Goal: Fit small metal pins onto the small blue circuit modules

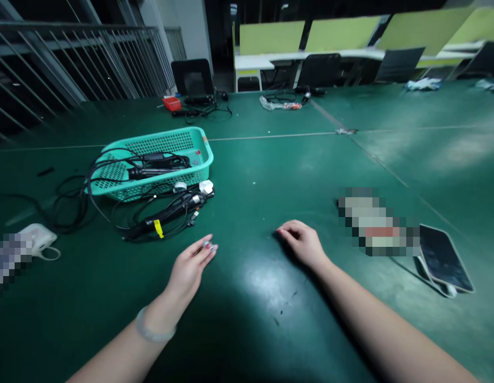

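Observation:
Between the fingertips of my left hand (190,266) is a small shiny silvery piece (208,245), too small to name. A pale bracelet (154,329) circles that wrist. To the right, my right hand (304,243) rests low over the green table (239,298), its fingers curled and pressed together; whatever they pinch, if anything, is hidden. Just beyond my left hand lies a black handheld tool (170,213) with a yellow tag and cables. Behind it stands a turquoise perforated basket (204,154) holding black cabled devices (159,166).
A phone (446,258) with a white cable lies at the right beside a blurred-out object (374,221). At the left edge sits a white device (41,236) with a loop. Loose black cables (69,207) trail left of the basket. A red box (172,103) stands farther back.

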{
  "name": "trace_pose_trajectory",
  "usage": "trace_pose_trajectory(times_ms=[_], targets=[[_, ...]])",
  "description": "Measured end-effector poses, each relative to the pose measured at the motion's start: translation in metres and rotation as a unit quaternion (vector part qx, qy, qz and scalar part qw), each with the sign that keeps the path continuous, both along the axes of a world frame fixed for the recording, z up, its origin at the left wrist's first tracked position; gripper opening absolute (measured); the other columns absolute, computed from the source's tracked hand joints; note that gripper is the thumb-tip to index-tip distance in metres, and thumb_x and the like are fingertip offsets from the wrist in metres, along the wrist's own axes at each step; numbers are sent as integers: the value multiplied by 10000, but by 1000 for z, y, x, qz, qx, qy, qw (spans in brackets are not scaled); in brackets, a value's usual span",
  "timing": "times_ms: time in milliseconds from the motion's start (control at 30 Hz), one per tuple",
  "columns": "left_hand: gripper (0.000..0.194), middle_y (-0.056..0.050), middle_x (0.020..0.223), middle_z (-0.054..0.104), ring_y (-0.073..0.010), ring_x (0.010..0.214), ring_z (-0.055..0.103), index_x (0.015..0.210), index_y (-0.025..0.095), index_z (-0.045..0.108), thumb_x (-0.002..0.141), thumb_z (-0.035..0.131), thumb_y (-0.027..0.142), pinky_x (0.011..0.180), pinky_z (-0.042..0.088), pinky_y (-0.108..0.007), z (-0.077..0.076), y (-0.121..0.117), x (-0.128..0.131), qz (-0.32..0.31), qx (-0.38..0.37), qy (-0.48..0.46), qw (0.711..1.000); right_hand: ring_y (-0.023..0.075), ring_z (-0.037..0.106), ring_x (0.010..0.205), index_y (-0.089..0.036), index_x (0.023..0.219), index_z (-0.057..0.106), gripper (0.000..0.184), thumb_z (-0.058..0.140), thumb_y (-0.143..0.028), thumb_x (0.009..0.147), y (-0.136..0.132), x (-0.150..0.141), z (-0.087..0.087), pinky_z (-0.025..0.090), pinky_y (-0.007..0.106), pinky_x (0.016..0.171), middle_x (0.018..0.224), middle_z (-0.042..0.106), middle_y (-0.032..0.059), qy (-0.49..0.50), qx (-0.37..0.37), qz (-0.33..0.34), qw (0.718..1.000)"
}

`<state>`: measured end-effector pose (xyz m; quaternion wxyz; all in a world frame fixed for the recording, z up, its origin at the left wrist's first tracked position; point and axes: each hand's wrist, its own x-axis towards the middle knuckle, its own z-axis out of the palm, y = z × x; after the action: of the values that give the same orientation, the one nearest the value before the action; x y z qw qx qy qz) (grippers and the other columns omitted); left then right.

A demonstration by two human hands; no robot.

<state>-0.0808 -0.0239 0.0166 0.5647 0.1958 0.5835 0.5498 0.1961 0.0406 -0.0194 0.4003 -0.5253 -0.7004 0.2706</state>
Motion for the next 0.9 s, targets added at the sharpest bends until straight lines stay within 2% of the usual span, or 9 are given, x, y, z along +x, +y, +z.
trace_pose_trajectory(times_ms=[67,133,200,300,433,567,667,800,900], targets=[[382,-71,991,727,-175,917,691,1060,140,669,684,713,194,924,525,-316,3,-9,-26,-7,-23,98,995,186,635,752,-199,734,680,244,551,-379,835,-1,-1,0,502,329,726,778,687,59,-5,5,3,1000],[464,-70,941,742,-202,952,686,1113,160,653,672,725,284,924,515,-331,5,-15,-48,-28,-56,228,972,181,639,753,-198,732,679,252,540,-376,844,0,-1,0,505,322,724,789,691,59,-9,9,5,1000],[444,-67,920,747,-230,939,689,1073,185,680,669,710,370,888,522,-348,8,-18,-61,-55,-63,369,926,181,643,759,-197,738,680,252,539,-377,845,0,-2,0,507,320,723,800,694,61,-12,10,5,1000],[385,-51,899,748,-235,863,697,999,222,714,696,652,450,795,535,-340,10,-17,-66,-110,-31,510,852,183,644,757,-199,734,679,259,535,-385,843,0,-2,1,508,324,726,798,694,62,-13,8,4,1000],[311,-28,863,744,-206,777,677,979,268,725,755,581,427,757,526,-325,10,-10,-59,-163,35,600,783,191,638,765,-203,736,679,263,536,-400,833,-1,-2,2,502,339,742,802,693,64,-9,-6,3,1000],[293,-40,1012,729,-220,991,626,981,270,725,824,497,366,914,475,-360,8,-6,-58,-178,106,623,754,197,622,769,-202,734,677,252,559,-410,813,-2,-1,2,489,348,747,807,684,66,-1,-28,3,1000],[321,-51,1042,712,-219,1026,599,998,252,712,856,435,332,943,451,-377,4,-5,-62,-174,125,618,756,191,620,763,-209,729,672,243,565,-412,809,-3,0,3,490,339,741,806,681,58,-9,-30,11,999],[328,-64,1000,701,-196,954,625,1011,214,667,877,395,337,897,465,-364,-6,-2,-62,-131,85,537,829,188,622,762,-211,729,670,248,561,-416,818,-4,0,4,495,335,733,814,681,56,-18,-23,16,999],[299,-64,972,694,-183,920,631,984,203,645,880,399,335,875,468,-349,-14,3,-43,-100,80,475,871,182,617,754,-208,731,668,245,554,-403,826,-5,0,5,492,327,714,813,677,54,-20,-26,20,999]])
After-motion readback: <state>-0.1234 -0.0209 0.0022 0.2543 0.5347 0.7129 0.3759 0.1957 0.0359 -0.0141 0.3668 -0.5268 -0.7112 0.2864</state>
